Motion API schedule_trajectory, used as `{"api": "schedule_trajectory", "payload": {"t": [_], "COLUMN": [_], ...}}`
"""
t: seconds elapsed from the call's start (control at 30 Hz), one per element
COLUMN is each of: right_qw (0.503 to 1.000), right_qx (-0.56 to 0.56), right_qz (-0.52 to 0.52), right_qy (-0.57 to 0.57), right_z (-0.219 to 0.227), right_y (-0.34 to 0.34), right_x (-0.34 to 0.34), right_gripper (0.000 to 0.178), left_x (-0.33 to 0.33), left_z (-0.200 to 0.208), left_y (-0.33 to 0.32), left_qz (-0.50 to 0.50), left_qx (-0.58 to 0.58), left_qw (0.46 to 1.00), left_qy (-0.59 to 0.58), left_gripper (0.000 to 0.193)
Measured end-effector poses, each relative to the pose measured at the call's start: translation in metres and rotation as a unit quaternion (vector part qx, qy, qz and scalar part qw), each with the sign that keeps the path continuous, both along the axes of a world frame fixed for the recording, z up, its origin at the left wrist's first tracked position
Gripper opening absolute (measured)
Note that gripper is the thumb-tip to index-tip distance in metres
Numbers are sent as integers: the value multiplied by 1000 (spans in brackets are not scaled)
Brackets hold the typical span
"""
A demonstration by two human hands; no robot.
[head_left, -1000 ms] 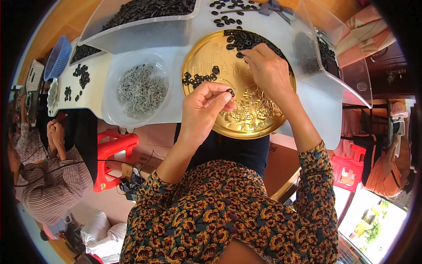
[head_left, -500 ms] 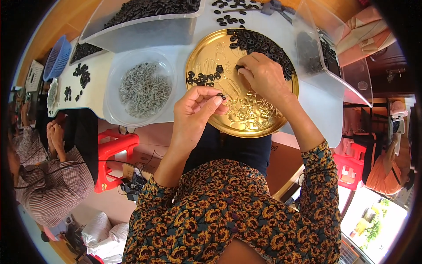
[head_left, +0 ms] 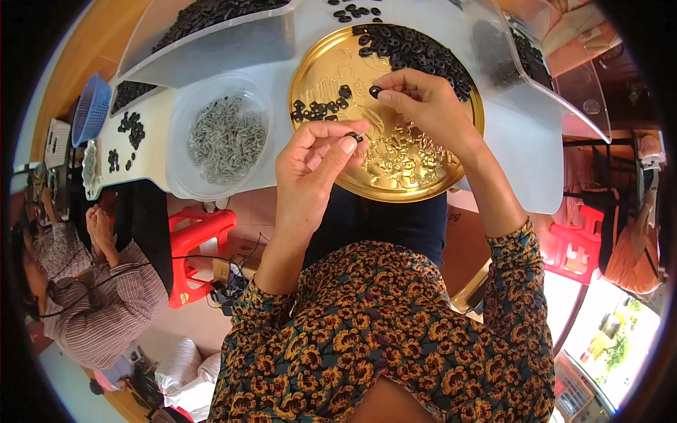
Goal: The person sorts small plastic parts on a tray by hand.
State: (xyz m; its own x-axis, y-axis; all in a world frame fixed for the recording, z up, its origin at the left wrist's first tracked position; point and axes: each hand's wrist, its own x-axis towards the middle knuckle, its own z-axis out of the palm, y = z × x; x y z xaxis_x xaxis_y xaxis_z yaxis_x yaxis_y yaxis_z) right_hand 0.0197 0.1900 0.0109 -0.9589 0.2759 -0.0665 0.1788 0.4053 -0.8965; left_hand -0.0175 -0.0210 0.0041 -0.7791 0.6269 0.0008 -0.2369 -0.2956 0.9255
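Observation:
Between thumb and forefinger my left hand [head_left: 310, 166] pinches a small black part [head_left: 354, 137] over the near left of a round gold tray [head_left: 310, 67]. To its right, my right hand [head_left: 430, 106] holds a black oval ring [head_left: 375, 91] by its edge, apart from the left hand's part. A heap of black oval pieces [head_left: 416, 53] covers the tray's far right. At its left lies a cluster of small black parts [head_left: 321, 111]. Shiny gold-looking small pieces or embossing [head_left: 405, 158] show near the front; I cannot tell which.
A clear round tub of small metal pieces [head_left: 227, 137] stands left of the tray. Clear bins of black parts [head_left: 218, 17] [head_left: 529, 63] flank it behind and right. A red stool [head_left: 194, 247] is below the table. Another person in a striped shirt [head_left: 116, 303] sits at left.
My right hand has drawn the black oval ring away from the tray's surface, so it shows clearly. The left hand keeps its pinch. The whole view has shifted slightly.

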Motion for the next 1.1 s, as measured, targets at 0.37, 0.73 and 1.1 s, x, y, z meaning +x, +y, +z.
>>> {"api": "schedule_trajectory", "payload": {"t": [0.37, 0.73, 1.1], "right_qw": [904, 905, 881], "right_qx": [-400, -353, -371], "right_qz": [-81, -141, -161], "right_qy": [123, 190, 246], "right_z": [-6, -2, -3], "right_y": [-34, -53, -57], "right_x": [40, 48, 52], "right_gripper": [25, 22, 19], "left_x": [9, 10, 15], "left_z": [1, -3, 2], "left_y": [16, 23, 29], "left_qz": [-23, -13, -14], "left_qx": [68, 81, 91], "left_qw": [996, 994, 995], "left_qy": [58, 71, 33], "left_gripper": [16, 16, 15]}}
